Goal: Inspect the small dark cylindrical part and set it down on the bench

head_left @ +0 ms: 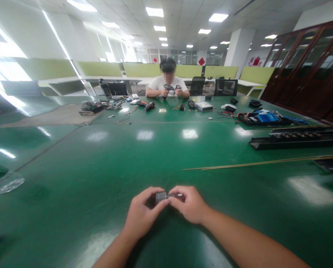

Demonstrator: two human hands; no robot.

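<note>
Just above the green table (119, 163), both my hands meet around one small piece. My left hand (144, 210) grips a short grey metal cylinder (161, 197) between thumb and fingers. Out of its right end comes a thin metal shaft (179, 195), pinched by the thumb and fingertips of my right hand (190, 204). Whether cylinder and shaft are a single part I cannot tell; my fingertips hide where they join.
Thin brass-coloured rods (239, 164) lie to the right, in front of a black metal channel (292, 143). A tray with blue items (267, 117) stands farther back. Across the table a person (168, 83) holds a power drill, with tools and a red-black drill (149, 106) nearby.
</note>
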